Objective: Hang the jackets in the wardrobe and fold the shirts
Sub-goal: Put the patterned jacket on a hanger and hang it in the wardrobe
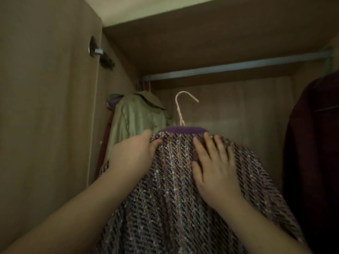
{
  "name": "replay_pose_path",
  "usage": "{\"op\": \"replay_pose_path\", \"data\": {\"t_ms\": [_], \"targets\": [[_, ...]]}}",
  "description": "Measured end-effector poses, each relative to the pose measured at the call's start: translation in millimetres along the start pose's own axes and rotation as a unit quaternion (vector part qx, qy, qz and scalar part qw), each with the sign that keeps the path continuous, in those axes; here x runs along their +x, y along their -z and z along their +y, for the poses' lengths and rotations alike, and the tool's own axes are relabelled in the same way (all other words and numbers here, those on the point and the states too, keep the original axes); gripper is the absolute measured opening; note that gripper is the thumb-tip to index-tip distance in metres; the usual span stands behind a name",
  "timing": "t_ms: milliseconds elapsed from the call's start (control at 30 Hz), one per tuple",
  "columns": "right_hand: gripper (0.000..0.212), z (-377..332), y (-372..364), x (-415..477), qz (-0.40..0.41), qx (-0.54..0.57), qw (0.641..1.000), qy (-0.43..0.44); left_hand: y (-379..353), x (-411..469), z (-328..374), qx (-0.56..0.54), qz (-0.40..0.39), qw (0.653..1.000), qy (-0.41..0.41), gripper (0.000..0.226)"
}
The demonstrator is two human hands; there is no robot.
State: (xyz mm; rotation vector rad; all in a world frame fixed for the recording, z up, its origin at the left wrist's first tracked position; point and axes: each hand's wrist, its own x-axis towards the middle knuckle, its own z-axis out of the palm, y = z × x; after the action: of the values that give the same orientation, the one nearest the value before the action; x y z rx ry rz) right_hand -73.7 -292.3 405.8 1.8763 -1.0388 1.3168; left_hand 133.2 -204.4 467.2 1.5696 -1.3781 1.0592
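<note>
Inside the wardrobe (201,43) by a green jacket (135,121), left hand (132,153) grips the tweed jacket (174,198), right hand (214,169) lies flat

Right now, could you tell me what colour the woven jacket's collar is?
Purple; the woven tweed jacket's collar shows best in the head view.

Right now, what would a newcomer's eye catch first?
The purple tweed jacket fills the centre, left hand pinching its shoulder, right hand flat on it. Its pale hanger hook sticks up below the rail, not yet on it. A green jacket hangs far left, a dark garment right.
</note>
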Motion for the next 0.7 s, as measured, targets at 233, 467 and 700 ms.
{"op": "replay_pose_path", "data": {"t_ms": [233,467,700], "targets": [[0.063,-3.3,-58.2,64.1,-0.037,0.118,0.99,0.065,4.9,80.8,-10.8,0.084,-0.004,0.996,0.035,0.037],[0.065,6.1,-111.8,144.5,-0.057,0.195,0.975,0.085,-10.1,161.7,1.9,0.165,0.022,0.985,0.044,0.036],[0.058,0.5,-162.4,217.4,-0.073,0.325,0.937,0.104,-28.8,227.4,-1.2,0.211,0.031,0.973,0.092,0.036]]}}
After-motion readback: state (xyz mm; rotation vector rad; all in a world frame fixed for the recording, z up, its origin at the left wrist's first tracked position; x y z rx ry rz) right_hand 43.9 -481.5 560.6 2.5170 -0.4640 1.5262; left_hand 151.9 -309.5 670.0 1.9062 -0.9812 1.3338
